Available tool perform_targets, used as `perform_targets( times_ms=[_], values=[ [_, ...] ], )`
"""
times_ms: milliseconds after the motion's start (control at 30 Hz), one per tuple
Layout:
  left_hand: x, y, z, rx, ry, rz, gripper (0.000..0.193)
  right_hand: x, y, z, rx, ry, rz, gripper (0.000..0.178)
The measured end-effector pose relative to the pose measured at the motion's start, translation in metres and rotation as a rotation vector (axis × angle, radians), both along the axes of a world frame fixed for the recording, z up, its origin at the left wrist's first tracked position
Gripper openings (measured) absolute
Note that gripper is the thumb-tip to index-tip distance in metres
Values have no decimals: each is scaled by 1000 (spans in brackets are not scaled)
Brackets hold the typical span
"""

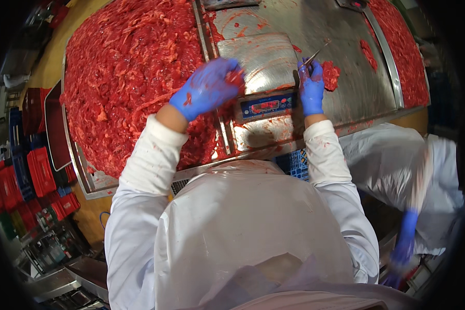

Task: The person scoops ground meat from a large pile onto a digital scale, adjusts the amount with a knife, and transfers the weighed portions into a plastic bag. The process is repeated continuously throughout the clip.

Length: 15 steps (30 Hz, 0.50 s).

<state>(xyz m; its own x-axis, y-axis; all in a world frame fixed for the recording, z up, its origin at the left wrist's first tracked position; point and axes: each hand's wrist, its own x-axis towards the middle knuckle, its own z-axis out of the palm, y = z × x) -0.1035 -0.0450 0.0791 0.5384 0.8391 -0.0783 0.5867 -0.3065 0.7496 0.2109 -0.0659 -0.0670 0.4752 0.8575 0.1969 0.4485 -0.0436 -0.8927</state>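
My left hand [206, 88], in a blue glove smeared with red, is closed on a piece of raw red meat [235, 78] and slightly blurred. It hovers between the big meat heap [134, 67] and the steel weighing plate [266, 59] of a scale. Below that plate sits the scale's blue display panel [267, 106] with lit red digits. To the right of the scale, my right hand [311, 92], also gloved in blue, grips a thin, pointed metal tool [318, 52]. Whether it is tweezers or scissors cannot be made out. Beside this hand lies a meat lump [330, 76] on the steel table.
A raised steel divider [205, 31] separates the heap from the work surface [356, 98]. More meat [400, 57] fills the far right side. Another person's blurred blue-gloved hand [405, 237] hangs at the right. Red crates [40, 169] stand at the left.
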Motion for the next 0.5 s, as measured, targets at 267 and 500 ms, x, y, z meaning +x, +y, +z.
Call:
perform_targets(
  times_ms=[267,500],
  values=[
    [30,49,-72,487,-138,55,43,3,-76,19,24,328,120,47],
    [-47,-11,-144,70,263,246,16,-26,-174,-14,-263,339,293,54]
  ],
)
